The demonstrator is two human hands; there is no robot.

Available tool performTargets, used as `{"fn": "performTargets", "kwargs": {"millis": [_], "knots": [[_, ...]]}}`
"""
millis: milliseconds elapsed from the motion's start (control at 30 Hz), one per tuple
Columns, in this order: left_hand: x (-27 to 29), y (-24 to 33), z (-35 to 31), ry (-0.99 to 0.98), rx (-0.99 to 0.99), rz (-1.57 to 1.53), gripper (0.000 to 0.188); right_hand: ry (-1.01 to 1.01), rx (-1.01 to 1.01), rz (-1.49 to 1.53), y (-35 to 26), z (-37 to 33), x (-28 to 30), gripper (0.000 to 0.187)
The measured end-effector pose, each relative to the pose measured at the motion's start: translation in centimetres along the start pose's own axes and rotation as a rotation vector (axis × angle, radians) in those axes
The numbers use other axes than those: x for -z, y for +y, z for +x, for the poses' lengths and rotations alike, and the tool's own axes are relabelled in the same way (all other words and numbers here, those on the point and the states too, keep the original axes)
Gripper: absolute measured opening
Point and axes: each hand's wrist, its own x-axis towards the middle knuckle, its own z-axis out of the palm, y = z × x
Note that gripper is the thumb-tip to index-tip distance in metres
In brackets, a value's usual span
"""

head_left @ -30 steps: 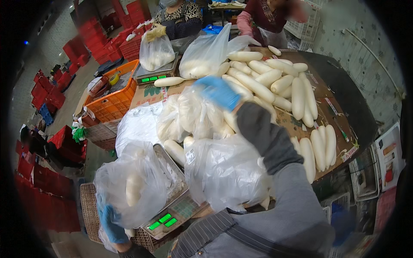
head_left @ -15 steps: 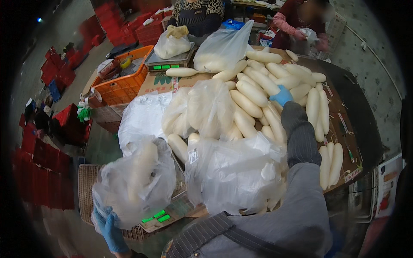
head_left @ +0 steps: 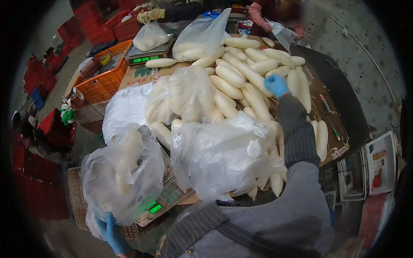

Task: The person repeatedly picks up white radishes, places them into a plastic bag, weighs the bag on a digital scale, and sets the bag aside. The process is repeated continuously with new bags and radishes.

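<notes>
- Now reaching with the right hand (head_left: 276, 85) into the heap of loose white radishes (head_left: 228, 76), farther to the right than one second ago, instead of sweeping close to the filled bags (head_left: 189, 88) in the middle.
- Curling the right fingers at the near end of one long radish (head_left: 254, 77); probably touching it, but not being able to tell from this view whether really grasping it.
- Compared with half a second ago, changing very little in place there; so, seemingly, staying with one spot rather than searching through the heap.
- Not lifting the long radish clear, as far as visible; therefore leaving it among the others, on the far right side.
- Still pinching, with thumb and fingers of the left hand (head_left: 112, 234), the near edge of a clear plastic bag (head_left: 97, 176) at the near left, and showing pale radish through it.
- Letting this bag partly cover the near scale (head_left: 170, 193).
- Thus dividing the work between two places: securing the bag at near left, while handling loose radishes farther away.
</notes>
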Motion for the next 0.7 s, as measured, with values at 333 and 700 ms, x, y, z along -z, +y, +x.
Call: {"fn": "performTargets", "kwargs": {"millis": [333,700], "knots": [[-1.4,1.5,0.7,-0.023,0.038,-0.109,0.056,-0.293,-0.054,0.2,4.8,-5.6,-3.0,0.073],[-1.8,2.4,0.0,-0.043,0.115,-0.213,0.052,-0.465,0.843,1.499,-17.4,-17.5,0.7,0.075]]}}
